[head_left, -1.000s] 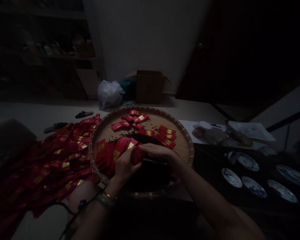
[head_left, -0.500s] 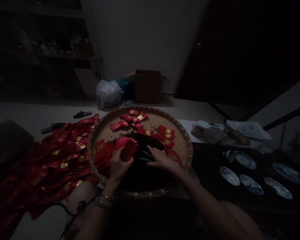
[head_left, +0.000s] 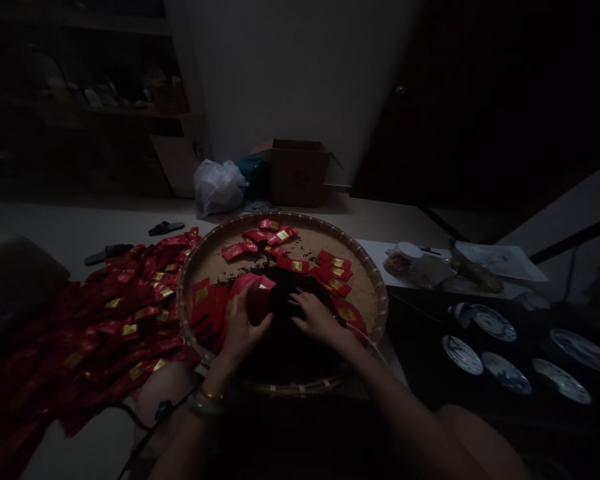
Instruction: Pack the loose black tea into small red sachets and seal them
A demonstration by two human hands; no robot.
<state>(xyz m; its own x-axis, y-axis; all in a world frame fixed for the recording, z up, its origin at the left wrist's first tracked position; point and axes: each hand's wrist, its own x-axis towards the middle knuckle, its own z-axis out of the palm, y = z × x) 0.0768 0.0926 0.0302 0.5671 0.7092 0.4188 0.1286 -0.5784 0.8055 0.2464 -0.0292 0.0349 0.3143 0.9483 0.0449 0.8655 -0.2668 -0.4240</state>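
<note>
A red foil pouch (head_left: 259, 303) sits in my left hand (head_left: 240, 330), its thumb and fingers closed around the sides. Just to its right, my right hand (head_left: 317, 320) has its fingers curled over the dark heap. A dark tool with a thin shiny edge (head_left: 295, 298) shows at those fingertips; its kind is hard to make out in the dim light. Both hands are over a round woven bamboo tray (head_left: 379, 293). Dark, loose, twisted leaves like tea (head_left: 285, 353) lie heaped in it. Several red packets with gold labels (head_left: 333, 280) are spread on the tray around the heap.
A large pile of red packets (head_left: 130, 313) covers the floor at left, near slippers (head_left: 166, 229). Behind the tray are a white plastic bag (head_left: 220, 187) and an open cardboard box (head_left: 300, 175). Blue-and-white dishes (head_left: 506, 373) and a lidded jar (head_left: 405, 257) stand at right.
The pouch in my left hand has tilted and turned a little. My right hand has shifted slightly, and the shiny tool at its fingers shows less than before.
</note>
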